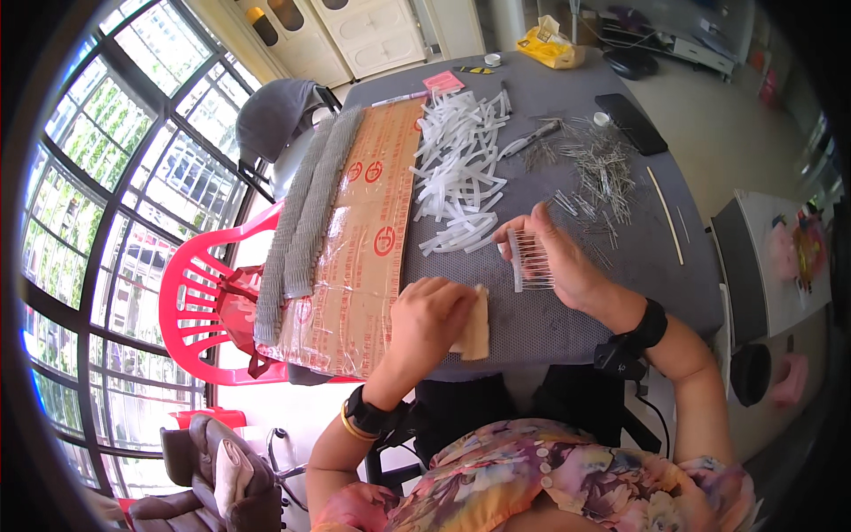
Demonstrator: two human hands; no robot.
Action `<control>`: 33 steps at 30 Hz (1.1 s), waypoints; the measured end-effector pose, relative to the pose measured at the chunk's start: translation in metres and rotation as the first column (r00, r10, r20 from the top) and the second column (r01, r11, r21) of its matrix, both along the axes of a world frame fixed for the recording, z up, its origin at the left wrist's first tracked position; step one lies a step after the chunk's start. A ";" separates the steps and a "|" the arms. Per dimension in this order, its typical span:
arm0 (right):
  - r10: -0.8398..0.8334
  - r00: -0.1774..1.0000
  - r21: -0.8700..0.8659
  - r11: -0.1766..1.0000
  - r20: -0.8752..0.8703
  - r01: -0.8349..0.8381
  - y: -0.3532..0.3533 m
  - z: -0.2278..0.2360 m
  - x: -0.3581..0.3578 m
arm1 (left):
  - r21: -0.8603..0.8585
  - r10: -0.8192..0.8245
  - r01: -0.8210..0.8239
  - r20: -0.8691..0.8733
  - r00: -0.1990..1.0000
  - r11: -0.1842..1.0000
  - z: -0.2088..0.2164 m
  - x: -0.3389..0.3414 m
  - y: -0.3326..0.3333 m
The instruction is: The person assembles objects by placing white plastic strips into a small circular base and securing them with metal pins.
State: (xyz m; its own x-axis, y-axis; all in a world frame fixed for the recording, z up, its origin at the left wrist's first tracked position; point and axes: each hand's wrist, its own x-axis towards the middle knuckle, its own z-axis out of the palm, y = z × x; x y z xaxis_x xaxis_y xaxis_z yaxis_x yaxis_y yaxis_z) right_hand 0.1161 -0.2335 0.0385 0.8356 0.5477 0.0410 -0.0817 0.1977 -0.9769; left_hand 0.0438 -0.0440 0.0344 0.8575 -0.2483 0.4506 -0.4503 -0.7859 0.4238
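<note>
My right hand (572, 266) grips a comb-like piece (533, 262), a translucent strip with a row of thin metal pins. The thumb and fingers hold it above the near part of the table. To its left, my left hand (432, 319) is closed with the fingers curled down, against a beige folded cloth (476, 330) at the table's near edge. Whatever the left fingertips hold is hidden. Beyond both hands lies a pile of white plastic strips (461, 160). Loose metal pins (607, 173) are heaped to the right of them.
A taped cardboard sheet (363, 239) covers the table's left side, with long rows of grey finished pieces (310, 195) on it. Pliers (532, 139), a black phone-like case (631, 124), a wooden stick (665, 215) and a yellow tissue pack (551, 46) lie farther off. A red plastic chair (191, 293) stands left.
</note>
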 end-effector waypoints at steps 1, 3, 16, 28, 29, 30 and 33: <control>-0.017 1.000 0.004 1.000 0.014 0.017 0.002 -0.005 0.000 | -0.003 -0.004 0.004 0.001 1.000 1.000 0.000 0.001 -0.003; -0.036 0.999 0.003 0.999 0.029 0.036 0.003 -0.007 -0.001 | -0.249 0.118 -0.083 0.129 0.985 0.965 -0.001 0.005 -0.015; 0.016 0.997 0.095 0.995 -0.069 -0.009 0.007 -0.014 -0.006 | 0.022 -0.002 -0.005 0.313 0.950 1.000 -0.006 -0.006 -0.035; -0.014 0.999 0.061 0.998 -0.044 0.016 0.008 -0.010 -0.012 | 0.094 -0.047 0.011 0.388 0.921 0.995 -0.008 -0.008 -0.041; -0.042 0.998 0.062 0.997 -0.046 0.044 0.009 -0.010 -0.013 | 0.112 -0.075 0.036 0.368 0.927 0.993 -0.009 -0.010 -0.041; -0.044 0.998 0.062 0.997 -0.046 0.047 0.009 -0.012 -0.011 | 0.113 -0.078 0.039 0.367 0.927 0.993 -0.009 -0.012 -0.041; -0.066 0.997 0.089 0.994 0.036 0.063 0.008 -0.017 -0.008 | 0.121 -0.110 0.073 0.338 0.935 0.990 -0.007 -0.016 -0.041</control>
State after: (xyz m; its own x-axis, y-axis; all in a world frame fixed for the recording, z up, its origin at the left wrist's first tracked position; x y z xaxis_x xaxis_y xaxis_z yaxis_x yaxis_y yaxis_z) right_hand 0.1086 -0.2250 0.0210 0.8661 0.4855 0.1192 -0.0285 0.2859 -0.9578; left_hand 0.0278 -0.0846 0.0270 0.6263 -0.3797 0.6808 -0.6256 -0.7659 0.1483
